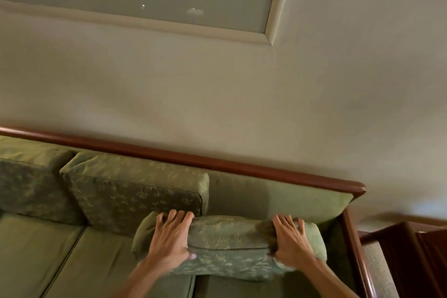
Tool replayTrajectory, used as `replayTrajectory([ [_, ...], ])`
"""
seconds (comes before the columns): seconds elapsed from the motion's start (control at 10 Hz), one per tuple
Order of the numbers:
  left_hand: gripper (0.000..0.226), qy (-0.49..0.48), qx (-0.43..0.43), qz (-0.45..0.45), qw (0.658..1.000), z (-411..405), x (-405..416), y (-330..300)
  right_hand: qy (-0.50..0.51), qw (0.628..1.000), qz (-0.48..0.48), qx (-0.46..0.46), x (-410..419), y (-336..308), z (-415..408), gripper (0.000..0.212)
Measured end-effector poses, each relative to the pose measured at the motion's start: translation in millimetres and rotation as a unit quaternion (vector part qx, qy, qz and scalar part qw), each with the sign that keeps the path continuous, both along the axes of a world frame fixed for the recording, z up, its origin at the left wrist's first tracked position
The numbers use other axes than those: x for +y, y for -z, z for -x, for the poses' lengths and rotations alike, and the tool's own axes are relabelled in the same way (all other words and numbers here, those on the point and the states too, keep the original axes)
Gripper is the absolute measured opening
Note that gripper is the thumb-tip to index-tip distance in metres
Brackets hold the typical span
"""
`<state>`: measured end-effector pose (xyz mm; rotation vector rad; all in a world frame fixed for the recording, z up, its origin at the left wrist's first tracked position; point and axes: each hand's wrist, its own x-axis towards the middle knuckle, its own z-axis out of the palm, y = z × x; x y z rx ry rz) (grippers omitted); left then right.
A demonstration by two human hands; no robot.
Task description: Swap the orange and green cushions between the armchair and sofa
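A green patterned cushion is held above the right end of the sofa's seat, in front of the bare stretch of the sofa's back. My left hand grips its left part, fingers over the top edge and thumb on the near face. My right hand grips its right part the same way. No orange cushion and no armchair are in view.
Two more green patterned back cushions lean against the sofa's back to the left. A dark wooden rail runs along the sofa's top and down its right arm. A framed picture hangs on the wall above. Dark wooden furniture stands right of the sofa.
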<state>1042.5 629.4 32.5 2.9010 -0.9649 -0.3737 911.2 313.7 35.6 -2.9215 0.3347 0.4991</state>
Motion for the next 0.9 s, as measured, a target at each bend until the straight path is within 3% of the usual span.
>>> replayTrajectory([
  [0.2, 0.099, 0.078, 0.027, 0.007, 0.997, 2.6, -159.5, 12.0, 0.071, 0.997, 0.035, 0.013, -150.0, 1.1, 38.2, 0.089],
  [0.3, 0.099, 0.068, 0.028, -0.011, 0.997, -21.9, -209.9, 25.3, 0.110, 0.994, 0.016, 0.007, -191.3, 15.5, 32.6, 0.092],
  [0.5, 0.107, -0.039, 0.056, -0.091, 0.993, -77.3, -217.8, 34.5, 0.105, 0.994, -0.012, 0.018, -202.7, 47.5, -18.4, 0.108],
  [0.7, 0.119, -0.089, 0.152, -0.116, 0.978, -77.8, -230.2, 48.1, 0.111, 0.991, -0.026, 0.075, -213.9, 55.3, -26.4, 0.116],
  [0.8, 0.121, -0.085, 0.179, -0.103, 0.975, -76.0, -231.3, 29.4, 0.115, 0.987, -0.046, 0.100, -206.6, 44.3, -29.0, 0.114],
  [0.9, 0.117, -0.074, 0.187, -0.023, 0.979, -72.1, -236.3, 4.4, 0.149, 0.976, -0.122, 0.100, -191.7, 26.9, -41.7, 0.116],
])
